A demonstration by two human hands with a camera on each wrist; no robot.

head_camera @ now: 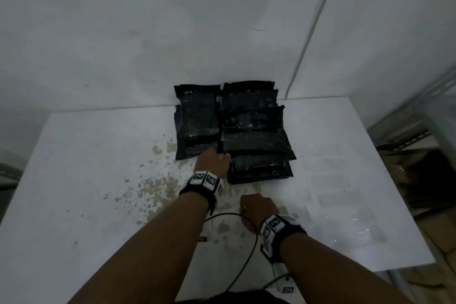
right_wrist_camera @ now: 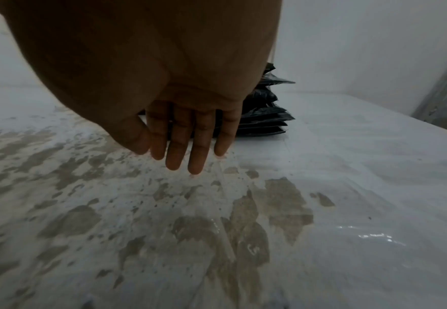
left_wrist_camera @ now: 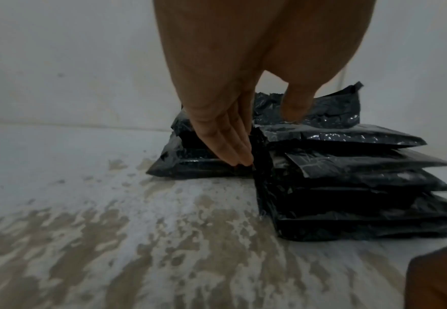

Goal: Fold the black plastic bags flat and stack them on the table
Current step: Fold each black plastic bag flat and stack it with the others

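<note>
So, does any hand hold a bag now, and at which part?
No bag is held. The left hand has straight fingers in the gap between the two bag stacks, only touching. The right hand is open over the table.

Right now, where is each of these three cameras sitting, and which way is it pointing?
Head: worn on the head, looking forward and down at the table; both forearms, left hand and right hand show.
Left wrist: looks along straight fingers touching the low stack beside the tall stack.
Right wrist: looks along open fingers over bare tabletop.
Shared: all three see the tall stack of black bags.
</note>
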